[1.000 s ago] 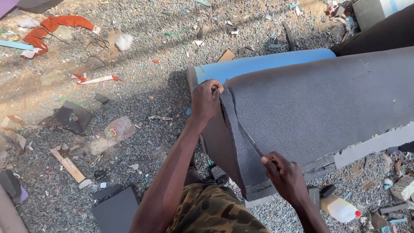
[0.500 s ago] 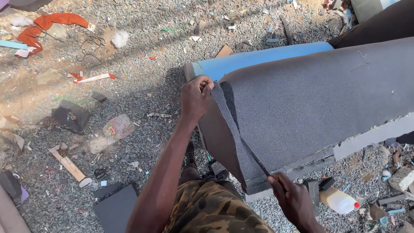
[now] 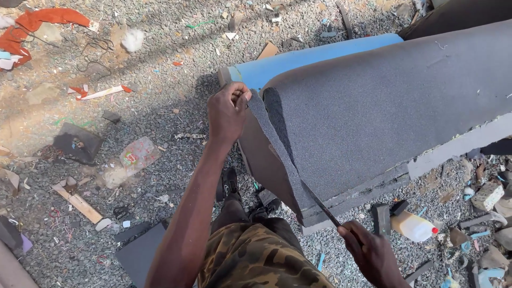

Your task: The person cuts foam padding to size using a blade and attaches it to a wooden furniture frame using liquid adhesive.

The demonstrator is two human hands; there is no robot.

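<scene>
The right hand (image 3: 373, 256), nearest to the camera, is closed tight around the handle of a knife (image 3: 322, 205). The blade points away from this hand and up to the left, and its tip sits inside the cut at the lower edge of the grey fabric sheet (image 3: 384, 112). This sheet lies over a thick foam block (image 3: 453, 152), just beyond the right hand.

Further up, the left hand (image 3: 226, 114) pinches the top end of a narrow grey strip (image 3: 277, 154) between thumb and fingers. It holds the strip away from the sheet, so the strip is stretched between the two hands. Just behind the left hand there is the end of a blue roll (image 3: 314, 56).

I judge the step in hand to be the cutting of this strip from the sheet, and it looks almost finished, because the blade is at the lower edge. The next move calls for steady tension from the left hand and a short, controlled stroke, with the blade kept away from the knee.

To the right of the right hand, a small plastic bottle (image 3: 413, 226) lies on the gravel ground (image 3: 160, 53). Far to the left of the left hand, scraps and an orange cloth (image 3: 42, 24) are spread around.
</scene>
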